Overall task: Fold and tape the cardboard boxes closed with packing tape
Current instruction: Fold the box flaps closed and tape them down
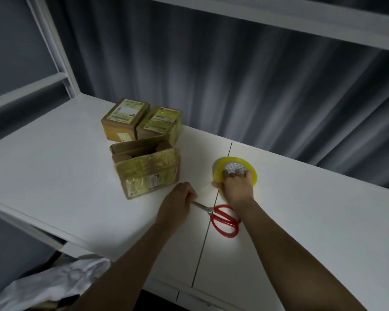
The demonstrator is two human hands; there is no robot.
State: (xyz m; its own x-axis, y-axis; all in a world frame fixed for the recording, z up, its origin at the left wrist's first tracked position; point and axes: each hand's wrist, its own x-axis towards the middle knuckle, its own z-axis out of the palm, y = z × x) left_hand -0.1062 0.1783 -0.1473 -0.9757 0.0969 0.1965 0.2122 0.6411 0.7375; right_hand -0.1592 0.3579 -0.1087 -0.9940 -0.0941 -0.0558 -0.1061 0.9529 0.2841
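My right hand (237,187) is gripping the yellow tape roll (234,170) through its core; my left hand (177,202) is clutching the scissors (220,217) blades beside the open, light, crushable cardboard box (147,169), best held by its corners

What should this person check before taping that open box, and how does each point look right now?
1. Tape in hand: ok. The right hand grips the yellow tape roll, fingers in its core.
2. Scissors within reach: ok. The red-handled scissors lie on the table; the left hand is curled at the blade end.
3. Flaps folded shut: not ok. The nearest box is open on top.
4. Loose tape end found: cannot tell.
5. Other boxes done: the two boxes behind look closed; fresh tape cannot be judged.
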